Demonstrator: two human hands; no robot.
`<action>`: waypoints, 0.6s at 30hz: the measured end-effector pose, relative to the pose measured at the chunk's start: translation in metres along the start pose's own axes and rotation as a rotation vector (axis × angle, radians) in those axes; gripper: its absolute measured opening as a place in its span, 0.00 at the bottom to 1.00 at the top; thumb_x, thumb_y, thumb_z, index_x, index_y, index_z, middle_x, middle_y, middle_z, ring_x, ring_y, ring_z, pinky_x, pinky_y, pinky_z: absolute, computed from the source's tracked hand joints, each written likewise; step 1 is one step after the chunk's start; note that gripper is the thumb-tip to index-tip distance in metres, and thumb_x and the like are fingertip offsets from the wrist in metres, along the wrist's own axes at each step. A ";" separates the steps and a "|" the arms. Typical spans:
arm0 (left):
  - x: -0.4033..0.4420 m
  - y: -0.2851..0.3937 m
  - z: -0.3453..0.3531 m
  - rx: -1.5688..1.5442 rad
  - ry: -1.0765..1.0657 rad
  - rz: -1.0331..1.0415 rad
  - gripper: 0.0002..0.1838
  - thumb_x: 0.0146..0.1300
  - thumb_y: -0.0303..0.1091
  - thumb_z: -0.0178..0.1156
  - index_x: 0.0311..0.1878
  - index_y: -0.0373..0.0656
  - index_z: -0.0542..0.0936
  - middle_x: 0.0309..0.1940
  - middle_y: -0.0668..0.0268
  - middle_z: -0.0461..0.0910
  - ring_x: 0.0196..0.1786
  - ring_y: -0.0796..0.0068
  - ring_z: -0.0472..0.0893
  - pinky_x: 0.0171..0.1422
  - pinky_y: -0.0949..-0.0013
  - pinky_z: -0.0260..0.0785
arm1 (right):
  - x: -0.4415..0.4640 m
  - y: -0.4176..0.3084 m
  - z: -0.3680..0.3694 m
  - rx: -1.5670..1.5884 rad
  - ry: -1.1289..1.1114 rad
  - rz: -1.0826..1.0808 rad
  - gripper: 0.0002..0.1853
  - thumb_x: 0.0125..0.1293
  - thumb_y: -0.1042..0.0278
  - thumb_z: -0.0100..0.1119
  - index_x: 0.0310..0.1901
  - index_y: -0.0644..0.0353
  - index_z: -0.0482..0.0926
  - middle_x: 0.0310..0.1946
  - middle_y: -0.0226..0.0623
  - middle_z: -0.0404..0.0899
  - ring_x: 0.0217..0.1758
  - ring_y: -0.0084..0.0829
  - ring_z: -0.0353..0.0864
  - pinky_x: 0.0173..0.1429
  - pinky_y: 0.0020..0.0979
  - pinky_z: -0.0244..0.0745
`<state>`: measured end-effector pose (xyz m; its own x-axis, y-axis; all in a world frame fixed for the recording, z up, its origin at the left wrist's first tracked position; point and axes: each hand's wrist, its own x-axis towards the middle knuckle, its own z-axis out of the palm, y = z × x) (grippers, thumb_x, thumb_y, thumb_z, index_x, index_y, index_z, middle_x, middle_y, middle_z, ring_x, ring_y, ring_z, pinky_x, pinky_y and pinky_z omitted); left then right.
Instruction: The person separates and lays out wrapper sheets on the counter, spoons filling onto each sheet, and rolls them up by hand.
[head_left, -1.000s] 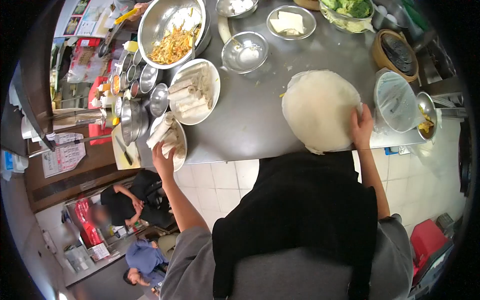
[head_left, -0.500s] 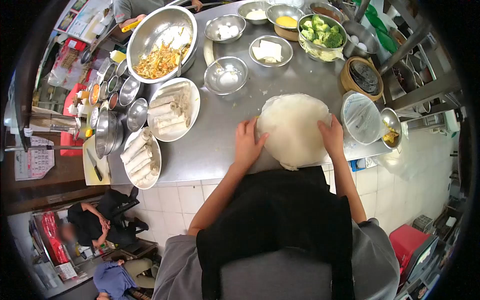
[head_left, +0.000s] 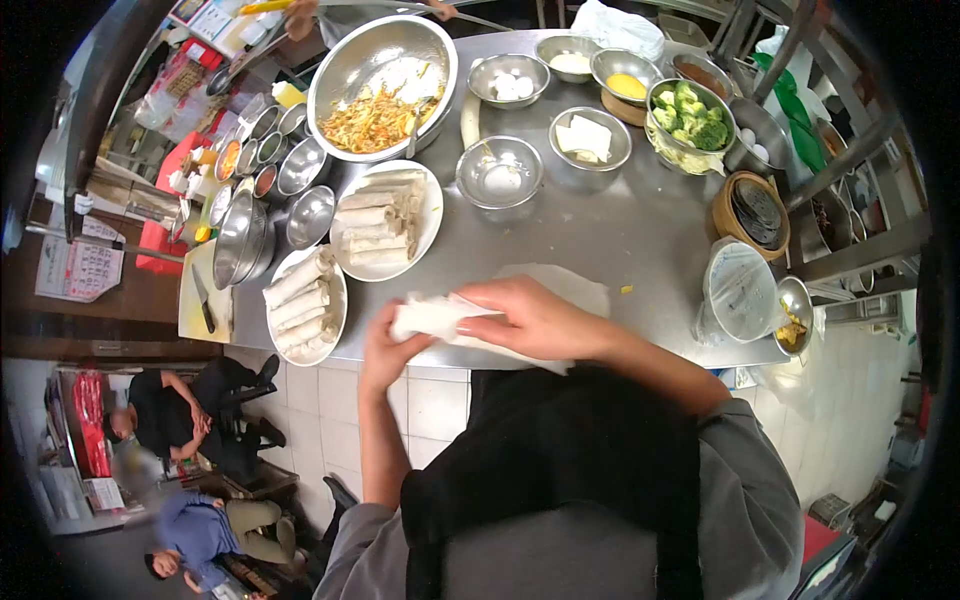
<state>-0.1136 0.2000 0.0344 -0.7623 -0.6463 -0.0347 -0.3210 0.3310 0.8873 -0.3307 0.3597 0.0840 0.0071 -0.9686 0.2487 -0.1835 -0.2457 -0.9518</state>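
Note:
A white spring roll is held between both hands above the near edge of the steel table. My left hand is closed around its left end, thumb in front. My right hand grips the other end from above, fingers over the top and thumb below. Beneath my right hand and forearm lie pale round wrapper sheets, partly hidden. Left of my hands, similar rolls lie on a white oval plate. More rolls lie on a second, larger white plate.
A large steel bowl of shredded filling stands at the back left. Steel bowls hold broccoli, white blocks and eggs. A plastic-covered tub stands right. A knife lies on the board at left. Two people sit below left.
My hands were apart, holding the sides of the round wrapper sheets. Now both are further left, close together on a white roll. The camera view has shifted.

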 end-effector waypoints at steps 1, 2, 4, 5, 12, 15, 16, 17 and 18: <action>-0.011 -0.003 -0.013 -0.177 0.101 0.025 0.21 0.51 0.25 0.77 0.49 0.39 0.81 0.43 0.68 0.84 0.48 0.77 0.82 0.55 0.70 0.76 | 0.009 0.002 0.010 0.075 0.037 0.007 0.14 0.71 0.67 0.61 0.54 0.65 0.78 0.41 0.50 0.84 0.40 0.41 0.84 0.48 0.38 0.77; -0.018 0.003 -0.029 -0.127 0.151 0.051 0.24 0.50 0.26 0.78 0.50 0.38 0.79 0.44 0.66 0.84 0.48 0.76 0.82 0.56 0.68 0.76 | 0.017 0.008 0.022 0.150 0.074 0.016 0.15 0.71 0.66 0.61 0.54 0.65 0.78 0.40 0.49 0.84 0.39 0.39 0.83 0.48 0.37 0.77; -0.019 0.004 -0.047 -0.022 0.274 0.069 0.28 0.50 0.27 0.79 0.55 0.38 0.78 0.47 0.62 0.83 0.50 0.71 0.82 0.56 0.66 0.76 | 0.028 0.025 0.040 0.226 0.137 0.058 0.16 0.71 0.65 0.62 0.54 0.66 0.78 0.41 0.49 0.85 0.39 0.35 0.83 0.47 0.36 0.77; -0.016 0.001 -0.047 0.111 0.302 0.051 0.30 0.50 0.27 0.79 0.57 0.39 0.78 0.47 0.60 0.83 0.50 0.68 0.83 0.56 0.65 0.76 | 0.033 0.037 0.048 0.227 0.164 0.091 0.17 0.70 0.64 0.63 0.54 0.66 0.79 0.41 0.49 0.85 0.39 0.33 0.83 0.47 0.36 0.77; -0.010 -0.076 0.005 0.910 0.381 0.158 0.42 0.54 0.31 0.73 0.73 0.54 0.69 0.71 0.55 0.66 0.70 0.48 0.67 0.73 0.49 0.61 | 0.013 0.226 0.079 -0.277 0.369 0.202 0.31 0.62 0.69 0.66 0.67 0.60 0.69 0.56 0.55 0.77 0.56 0.52 0.79 0.59 0.47 0.76; -0.029 -0.099 0.039 0.664 0.318 0.102 0.36 0.56 0.32 0.72 0.70 0.50 0.73 0.68 0.53 0.69 0.68 0.48 0.70 0.71 0.48 0.63 | 0.003 0.218 0.072 -0.325 0.356 0.247 0.34 0.60 0.70 0.67 0.68 0.60 0.68 0.62 0.56 0.70 0.60 0.55 0.75 0.61 0.47 0.76; -0.035 -0.101 0.051 0.599 0.248 0.087 0.35 0.56 0.33 0.72 0.69 0.48 0.74 0.67 0.52 0.70 0.68 0.47 0.70 0.71 0.48 0.64 | 0.000 0.215 0.070 -0.330 0.326 0.285 0.34 0.59 0.70 0.68 0.68 0.61 0.68 0.63 0.56 0.68 0.61 0.55 0.74 0.61 0.46 0.76; -0.039 -0.101 0.066 0.573 0.218 0.117 0.37 0.55 0.37 0.74 0.70 0.47 0.73 0.68 0.50 0.69 0.68 0.46 0.70 0.70 0.48 0.64 | 0.001 0.215 0.068 -0.334 0.337 0.287 0.34 0.59 0.70 0.68 0.68 0.61 0.68 0.61 0.56 0.70 0.59 0.54 0.76 0.60 0.46 0.76; -0.044 -0.093 0.074 0.597 0.129 0.159 0.43 0.53 0.42 0.76 0.72 0.48 0.70 0.72 0.48 0.64 0.73 0.42 0.65 0.75 0.44 0.58 | 0.001 0.220 0.066 -0.340 0.350 0.286 0.35 0.59 0.70 0.69 0.68 0.61 0.68 0.59 0.55 0.72 0.57 0.52 0.77 0.59 0.45 0.77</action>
<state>-0.0921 0.2487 -0.0805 -0.7645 -0.6231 0.1654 -0.4963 0.7326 0.4658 -0.3065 0.3020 -0.1369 -0.4049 -0.9100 0.0889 -0.4370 0.1072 -0.8931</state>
